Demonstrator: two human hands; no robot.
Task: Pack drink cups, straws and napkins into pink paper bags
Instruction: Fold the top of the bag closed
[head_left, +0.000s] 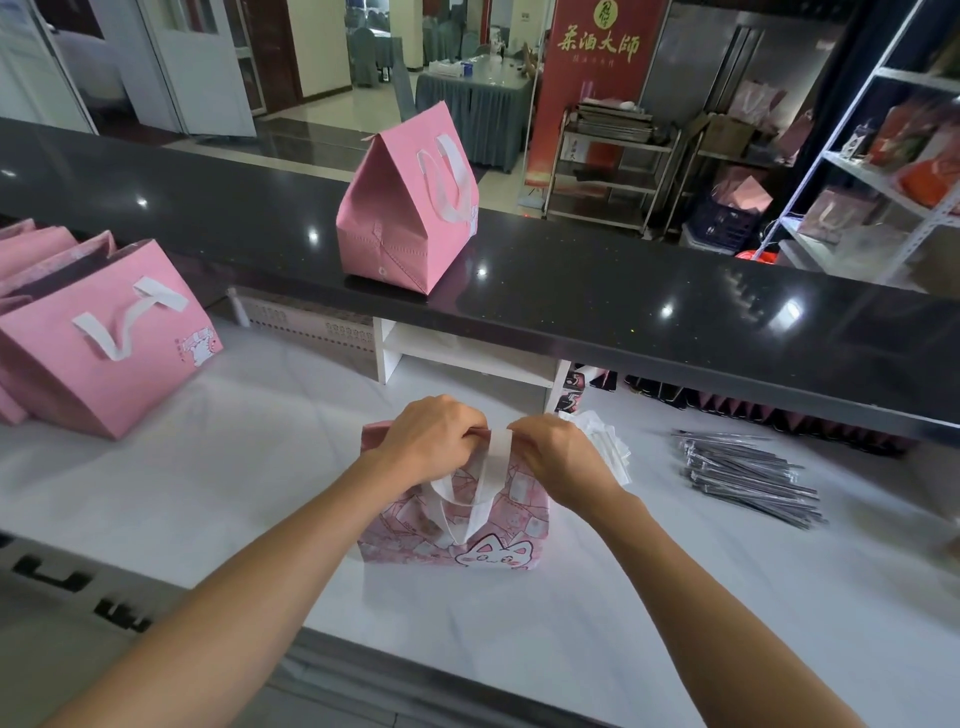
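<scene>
A pink paper bag (457, 530) with a cat drawing and white handles stands on the white worktop in front of me. My left hand (431, 441) and my right hand (558, 457) both pinch the bag's top edge, one on each side of a white handle, holding the top together. What is inside the bag is hidden. A pile of white napkins (605, 441) lies just behind my right hand. Several wrapped straws (748, 475) lie in a heap further right.
A closed pink bag (400, 218) stands on the black upper counter (675, 312). Several empty pink bags (104, 338) lean at the left of the white worktop (208, 467). Metal shelves with goods stand at the far right.
</scene>
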